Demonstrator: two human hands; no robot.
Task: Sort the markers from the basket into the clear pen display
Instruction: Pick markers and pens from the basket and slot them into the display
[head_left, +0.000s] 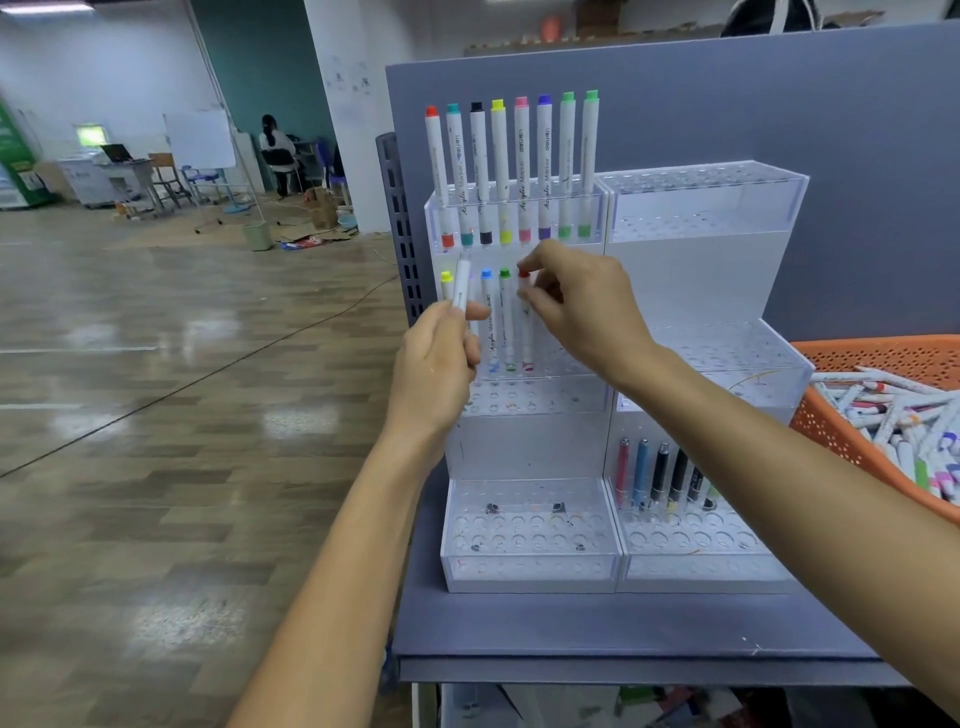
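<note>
The clear pen display (701, 208) stands on a grey shelf, stepped in tiers. Its top left tier holds several white markers with coloured caps (521, 156). In the middle left tier stand yellow, blue, green and red-capped markers. My left hand (436, 364) grips a white marker (461, 283) upright in front of that tier. My right hand (576, 296) pinches the top of the red-capped marker (525, 322) standing in the tier. The orange basket (852, 358) at the right holds a heap of loose markers (904, 426).
The bottom right tier holds several darker pens (660, 473). A grey partition panel (779, 104) backs the display. The grey shelf edge (623, 670) runs below. To the left lies open wooden floor, with a seated person (275, 150) far back.
</note>
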